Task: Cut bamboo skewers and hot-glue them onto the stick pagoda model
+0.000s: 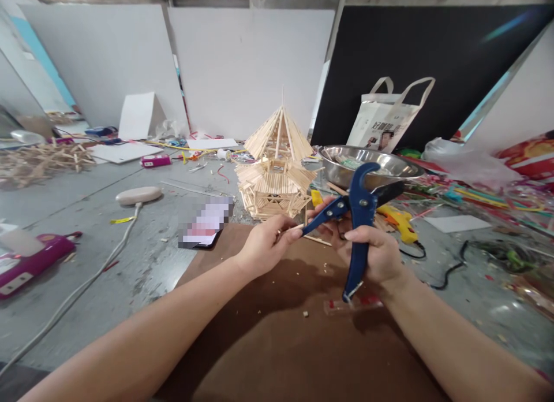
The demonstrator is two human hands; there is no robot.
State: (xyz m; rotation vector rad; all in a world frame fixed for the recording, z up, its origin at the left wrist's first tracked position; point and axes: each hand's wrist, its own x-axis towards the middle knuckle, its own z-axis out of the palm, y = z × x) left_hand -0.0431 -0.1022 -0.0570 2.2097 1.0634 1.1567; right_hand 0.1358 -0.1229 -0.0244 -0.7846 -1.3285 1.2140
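My right hand (376, 255) is wrapped round a blue pipe cutter (358, 217), its hooked jaw pointing up. One blue arm of the tool reaches left toward my left hand (266, 243). That hand is closed in a pinch on a thin wooden stick (296, 227), partly hidden by the fingers. Whether the left fingertips also touch the cutter's arm, I cannot tell. Just beyond both hands stands a pagoda model (279, 182) built of pale wooden sticks, with a pointed roof over a wider lower tier.
A brown cloth (277, 344) with small wood bits lies beneath my hands. Left are a phone (208, 220), a white cabled device (138, 195) and a purple power strip (38, 263). Right are a steel basin (389, 165), a yellow glue gun (402, 224) and a tote bag (381, 125).
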